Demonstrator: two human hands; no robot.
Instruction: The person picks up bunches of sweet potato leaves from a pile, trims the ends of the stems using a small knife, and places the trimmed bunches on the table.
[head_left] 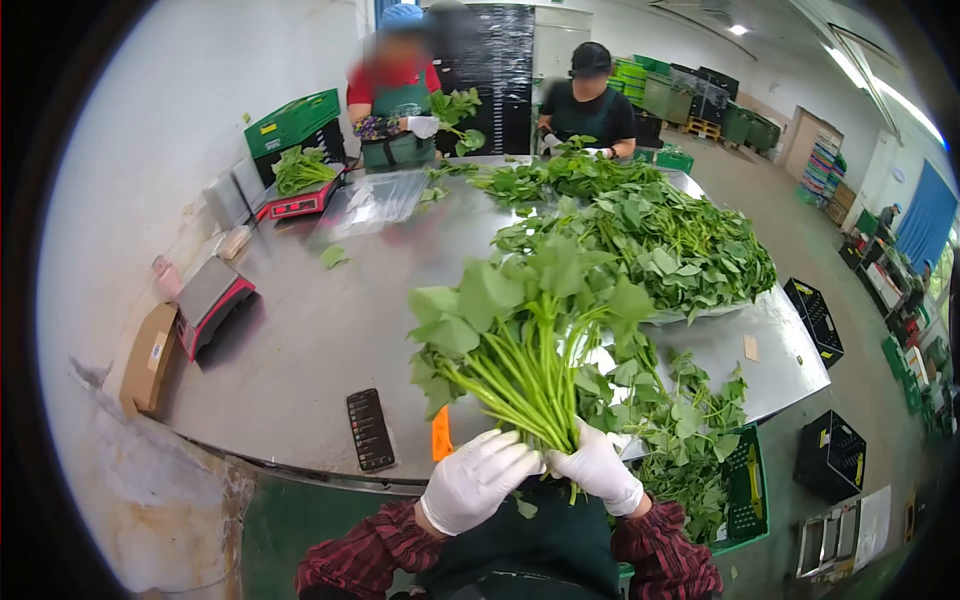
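Head view. Bunch of greens (530, 365) held up at the near edge of the metal table (285, 330), stems toward the worker, leaves fanned to the far side. Right hand (603, 470), white-gloved, closed around the lower stems. Left hand (480, 482), also gloved, lies at the stem bases from the left, fingers together; cannot tell whether they pinch or merely steady. A few stem ends poke out below the right hand.

Surroundings: orange-handled tool (442, 433) just beyond the left hand; phone (370, 430) left of it. Large leafy pile (690, 240) far right; looser greens (685, 420) near right, above a green crate (750, 480). Red scale (215, 305) at the left edge.

Handling notes (my judgement): one hand should carry the bunch low on the stems, leaving the other free to even the bases. Firm, not tight; such stems probably bruise or snap. Stray ends seem best drawn level with the rest. Leaves overlap the looser greens from here, contact unclear; lifting them away slowly should avoid snagging.
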